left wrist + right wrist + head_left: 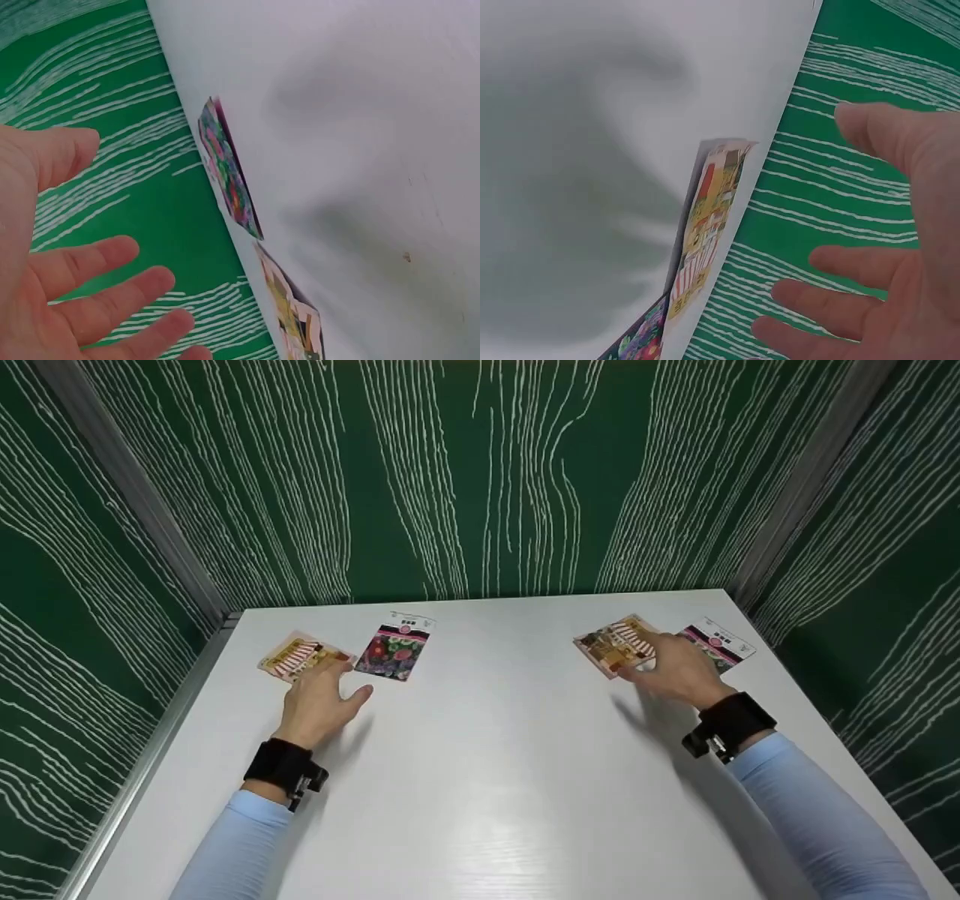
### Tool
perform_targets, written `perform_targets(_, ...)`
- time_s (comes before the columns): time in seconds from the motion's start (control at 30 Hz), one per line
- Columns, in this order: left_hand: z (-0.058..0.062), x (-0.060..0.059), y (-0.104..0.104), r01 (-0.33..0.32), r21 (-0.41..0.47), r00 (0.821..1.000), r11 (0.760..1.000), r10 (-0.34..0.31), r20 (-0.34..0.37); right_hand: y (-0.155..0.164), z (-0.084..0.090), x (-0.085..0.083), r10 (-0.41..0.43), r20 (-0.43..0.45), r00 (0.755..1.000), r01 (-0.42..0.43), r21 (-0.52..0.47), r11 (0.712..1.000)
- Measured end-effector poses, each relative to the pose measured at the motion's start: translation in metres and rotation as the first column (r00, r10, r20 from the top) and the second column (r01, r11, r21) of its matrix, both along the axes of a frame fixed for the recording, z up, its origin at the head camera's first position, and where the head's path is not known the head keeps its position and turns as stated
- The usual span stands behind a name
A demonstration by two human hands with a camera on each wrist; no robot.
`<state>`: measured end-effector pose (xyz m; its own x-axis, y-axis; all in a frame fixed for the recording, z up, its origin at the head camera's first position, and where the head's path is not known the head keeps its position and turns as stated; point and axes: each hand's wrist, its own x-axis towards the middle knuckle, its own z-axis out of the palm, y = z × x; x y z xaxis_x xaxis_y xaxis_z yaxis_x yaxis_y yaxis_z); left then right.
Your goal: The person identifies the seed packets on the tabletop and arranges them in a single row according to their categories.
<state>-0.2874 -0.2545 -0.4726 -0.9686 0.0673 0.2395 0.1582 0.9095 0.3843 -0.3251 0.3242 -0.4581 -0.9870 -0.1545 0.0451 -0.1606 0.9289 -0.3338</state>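
Observation:
Four flat printed packets, two on each side, lie on a white table. My left hand [319,701] is over the near edge of a yellow packet with red-and-white stripes [291,656], thumb spread away. To its right is a dark packet with a flower print [394,651]. On the other side, my right hand [681,669] hovers beside a second yellow striped packet [607,646] and partly covers another dark packet [718,642]. Both wrist views show loosely extended fingers holding nothing: the left hand [82,285] and the right hand [930,225].
The white tabletop [487,750] stretches between the hands. Green panels with white wavy lines [517,472] rise behind the table and at both sides, joined by grey metal posts [150,487]. Each wrist wears a black band [281,765] with a small camera.

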Motion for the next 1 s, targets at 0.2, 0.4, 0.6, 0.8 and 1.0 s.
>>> perform_targets(0.2,-0.002,0.002,0.002,0.002,0.016,1.0,1.0,-0.002,-0.031,0.021,-0.003,-0.002,-0.095,0.018,0.995,0.096,-0.036,0.995)
perform_targets(0.4,-0.002,0.003,0.003,0.001,-0.002,1.0,1.0,-0.001,-0.03,0.043,-0.006,-0.006,-0.162,-0.007,0.987,0.161,-0.057,0.985)
perform_targets(0.6,-0.005,0.006,0.003,-0.004,-0.008,1.0,1.0,0.004,-0.018,0.061,-0.009,-0.009,-0.252,0.005,0.968,0.252,-0.047,0.967)
perform_targets(0.8,-0.008,0.006,0.003,-0.002,-0.014,1.0,1.0,0.002,-0.003,0.081,-0.013,-0.01,-0.349,0.077,0.934,0.354,-0.066,0.933)
perform_targets(1.0,-0.01,0.006,0.003,0.014,-0.018,1.0,1.0,-0.014,0.008,0.097,-0.018,-0.013,-0.41,0.127,0.903,0.424,-0.105,0.9)
